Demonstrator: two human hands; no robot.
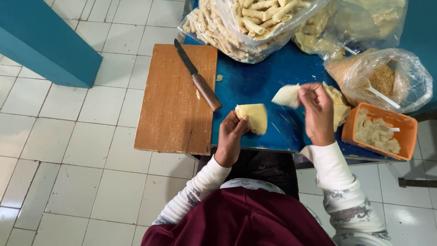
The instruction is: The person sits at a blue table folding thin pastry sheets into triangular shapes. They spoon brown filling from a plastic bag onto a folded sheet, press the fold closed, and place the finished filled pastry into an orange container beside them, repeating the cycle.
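My left hand (231, 136) pinches the near corner of a folded pale yellow dough wrapper (253, 117) that lies on the blue table (255, 82). Lifted just above the table, my right hand (317, 111) holds a thin white wrapper sheet (287, 95) by its edge. Behind that hand a stack of more wrappers (339, 107) rests on the table.
A wooden cutting board (175, 98) overhangs the table's left side, with a wooden-handled knife (196, 76) across it. Clear bags of rolled pastries (241, 25) fill the back. A bag of crumbs with a spoon (384, 79) and an orange tub of filling (380, 132) stand right.
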